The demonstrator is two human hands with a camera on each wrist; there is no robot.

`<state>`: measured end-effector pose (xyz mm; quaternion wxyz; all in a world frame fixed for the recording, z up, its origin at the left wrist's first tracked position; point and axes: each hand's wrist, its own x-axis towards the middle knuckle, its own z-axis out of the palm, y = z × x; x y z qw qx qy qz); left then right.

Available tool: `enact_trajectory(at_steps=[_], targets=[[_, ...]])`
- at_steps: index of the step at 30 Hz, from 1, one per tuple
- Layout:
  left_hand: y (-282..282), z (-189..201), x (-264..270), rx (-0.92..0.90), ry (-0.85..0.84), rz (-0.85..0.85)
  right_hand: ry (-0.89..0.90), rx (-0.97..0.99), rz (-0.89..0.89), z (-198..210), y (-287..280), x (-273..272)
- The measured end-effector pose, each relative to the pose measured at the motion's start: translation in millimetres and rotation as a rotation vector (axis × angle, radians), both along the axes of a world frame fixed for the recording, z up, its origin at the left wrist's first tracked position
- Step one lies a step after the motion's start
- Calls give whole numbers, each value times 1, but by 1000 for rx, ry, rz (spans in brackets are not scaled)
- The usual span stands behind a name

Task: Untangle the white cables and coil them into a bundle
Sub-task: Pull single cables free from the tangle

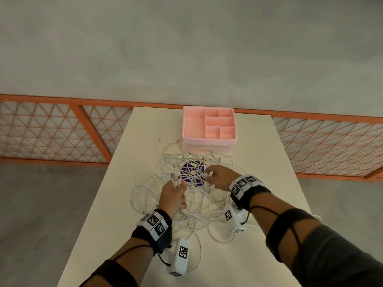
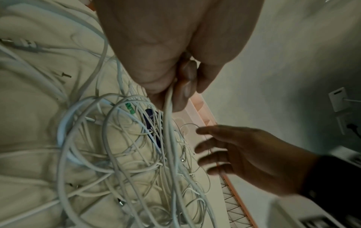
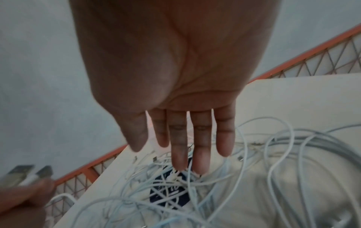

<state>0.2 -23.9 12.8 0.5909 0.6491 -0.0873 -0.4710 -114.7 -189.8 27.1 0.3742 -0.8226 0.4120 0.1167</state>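
Right under my right hand (image 3: 175, 64) the white cables (image 1: 192, 195) sprawl tangled on the surface (image 1: 259, 162), its fingers (image 3: 179, 148) straight and empty just above, while my left hand (image 1: 173, 196) grips several plug ends.

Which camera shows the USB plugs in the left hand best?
The right wrist view: the USB plugs show large, though blurred. The head view shows them small above the left hand. The left wrist view shows only cables leaving the grip.
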Motion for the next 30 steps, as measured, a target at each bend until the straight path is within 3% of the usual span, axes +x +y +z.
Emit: enact_trajectory(at_steps=[2, 6, 10, 16, 21, 24, 27, 30], targets=[[3, 1, -1, 8, 27, 17, 27, -43, 18, -9, 4, 14], [12, 2, 1, -13, 86, 33, 69, 60, -49, -32, 12, 25], [15, 4, 10, -63, 121, 88, 66, -64, -136, -35, 13, 26], [2, 21, 10, -164, 131, 118, -473, -171, -505, -1, -6, 16], [-13, 42, 3, -258, 232, 129, -1008, 77, -678, 59, 0, 12], [-22, 54, -4, -320, 338, 133, -1053, 176, -596, 87, 16, 5], [-31, 59, -6, -329, 450, 115, -919, 230, -408, 87, 36, -7], [-37, 57, -5, -275, 437, 69, -793, 319, -271, 71, 55, -17]])
